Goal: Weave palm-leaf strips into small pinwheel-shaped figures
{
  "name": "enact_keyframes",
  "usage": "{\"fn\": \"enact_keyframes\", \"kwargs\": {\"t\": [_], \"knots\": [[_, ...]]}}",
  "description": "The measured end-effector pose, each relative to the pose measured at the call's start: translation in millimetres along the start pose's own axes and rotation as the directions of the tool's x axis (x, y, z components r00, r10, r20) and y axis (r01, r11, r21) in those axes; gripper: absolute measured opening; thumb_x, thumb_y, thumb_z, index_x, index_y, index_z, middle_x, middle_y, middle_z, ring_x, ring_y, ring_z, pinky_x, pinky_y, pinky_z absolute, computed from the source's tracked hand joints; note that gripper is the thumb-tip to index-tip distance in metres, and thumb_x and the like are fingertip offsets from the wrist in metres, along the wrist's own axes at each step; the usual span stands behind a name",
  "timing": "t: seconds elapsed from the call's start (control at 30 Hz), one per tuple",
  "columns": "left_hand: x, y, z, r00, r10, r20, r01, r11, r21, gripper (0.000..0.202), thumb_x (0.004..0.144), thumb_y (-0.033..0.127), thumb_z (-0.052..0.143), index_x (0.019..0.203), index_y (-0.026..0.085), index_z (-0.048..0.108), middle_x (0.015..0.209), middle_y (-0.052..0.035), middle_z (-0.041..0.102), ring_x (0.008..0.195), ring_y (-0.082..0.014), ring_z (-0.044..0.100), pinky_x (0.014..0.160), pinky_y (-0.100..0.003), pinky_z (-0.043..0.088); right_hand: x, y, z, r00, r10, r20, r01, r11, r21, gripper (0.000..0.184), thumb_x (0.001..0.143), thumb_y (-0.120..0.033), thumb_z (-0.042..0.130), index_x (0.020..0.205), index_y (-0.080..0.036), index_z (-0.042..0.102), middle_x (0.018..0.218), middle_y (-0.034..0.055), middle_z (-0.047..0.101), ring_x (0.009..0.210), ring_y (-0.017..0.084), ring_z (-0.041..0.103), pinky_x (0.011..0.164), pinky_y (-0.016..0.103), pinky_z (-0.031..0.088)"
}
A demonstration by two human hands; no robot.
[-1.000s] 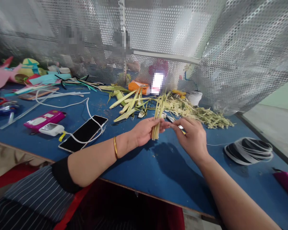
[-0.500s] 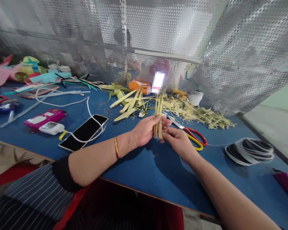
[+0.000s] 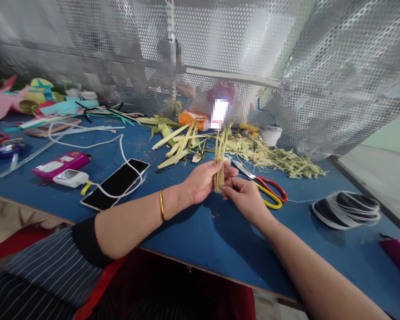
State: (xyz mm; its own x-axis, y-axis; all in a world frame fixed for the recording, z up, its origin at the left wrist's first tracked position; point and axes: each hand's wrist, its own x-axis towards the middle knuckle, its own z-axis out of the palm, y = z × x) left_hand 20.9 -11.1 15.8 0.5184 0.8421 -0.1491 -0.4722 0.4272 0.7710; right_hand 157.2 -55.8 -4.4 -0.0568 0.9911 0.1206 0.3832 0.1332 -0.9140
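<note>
Pale yellow-green husk strips [image 3: 219,153] stand upright in a bundle between my hands. My left hand [image 3: 203,180] is closed around the strips from the left, its thumb laid across them. At their lower ends my right hand [image 3: 242,194] pinches the bundle between thumb and fingers. Beside my right hand lie scissors [image 3: 272,186] with one red and one yellow handle, the blades pointing away to the left. Loose husk leaves [image 3: 176,151] are spread on the blue table [image 3: 186,233] beyond my left hand. A heap of dried greenish plant scraps [image 3: 280,159] lies farther right.
A dark phone [image 3: 118,184] with a white cable and a purple device [image 3: 62,165] lie left. At right is a black-and-white coil of thin line [image 3: 346,210]. An orange packet [image 3: 192,119] and a lit screen [image 3: 220,112] stand before the perforated metal partition [image 3: 226,40].
The lower ends of the husk strips have come closer together as my right fingers shifted slightly left. My left hand keeps its hold.
</note>
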Motion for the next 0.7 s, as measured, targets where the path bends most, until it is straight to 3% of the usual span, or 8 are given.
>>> {"fn": "enact_keyframes", "kwargs": {"t": [0.13,0.3,0.4,0.53,0.7], "knots": [[0.7,-1.3,-0.8,1.000,0.015,0.007,-0.015,1.000,0.011,0.018,0.096,0.016,0.044,0.087,0.013,0.059,0.075,-0.0051,0.065,0.067,-0.0153,0.064,0.060,-0.027,0.050,-0.3,0.6,2.2,1.000,0.012,-0.015,-0.012,1.000,-0.010,0.023,0.075,-0.037,0.062,0.061,-0.020,0.056,0.056,-0.0007,0.059,0.054,0.015,0.055,0.058,0.029,0.042],[1.0,-2.3,-1.5,0.995,0.096,0.014,-0.097,0.993,0.066,0.016,0.094,0.018,0.047,0.080,0.015,0.055,0.060,0.0037,0.047,0.057,-0.0093,0.053,0.056,-0.021,0.042,-1.9,-3.4,-0.6,1.000,-0.009,0.014,0.010,0.998,-0.056,0.032,0.080,-0.043,0.059,0.059,-0.020,0.053,0.055,-0.0016,0.056,0.052,0.013,0.050,0.055,0.027,0.037],[-2.1,-1.4,-0.9,0.990,0.139,-0.007,-0.133,0.961,0.242,0.016,0.094,0.021,0.048,0.080,0.016,0.053,0.058,0.0059,0.041,0.051,-0.0070,0.043,0.055,-0.020,0.039,-0.7,-7.9,-9.2,0.994,-0.027,-0.106,0.014,0.992,-0.123,0.034,0.080,-0.048,0.061,0.062,-0.019,0.056,0.053,-0.0029,0.051,0.050,0.012,0.042,0.050,0.026,0.031],[-9.6,-3.1,1.1,0.998,0.052,0.042,-0.066,0.873,0.484,0.017,0.094,0.027,0.046,0.080,0.019,0.050,0.055,0.0085,0.032,0.045,-0.0067,0.026,0.047,-0.021,0.025,4.7,-11.2,-19.1,0.970,-0.019,-0.244,0.047,0.993,0.107,0.036,0.073,-0.049,0.069,0.090,-0.017,0.066,0.054,-0.0052,0.050,0.051,0.012,0.044,0.050,0.026,0.033],[-14.3,-8.9,1.5,0.986,0.074,0.152,-0.154,0.759,0.633,0.033,0.095,0.043,0.044,0.076,0.017,0.054,0.058,0.0057,0.036,0.052,-0.0092,0.027,0.052,-0.025,0.022,6.7,-13.7,-17.6,0.989,0.086,-0.116,-0.024,0.891,0.454,0.036,0.066,-0.046,0.078,0.083,-0.017,0.066,0.051,-0.0064,0.047,0.047,0.009,0.037,0.047,0.025,0.025]]}}
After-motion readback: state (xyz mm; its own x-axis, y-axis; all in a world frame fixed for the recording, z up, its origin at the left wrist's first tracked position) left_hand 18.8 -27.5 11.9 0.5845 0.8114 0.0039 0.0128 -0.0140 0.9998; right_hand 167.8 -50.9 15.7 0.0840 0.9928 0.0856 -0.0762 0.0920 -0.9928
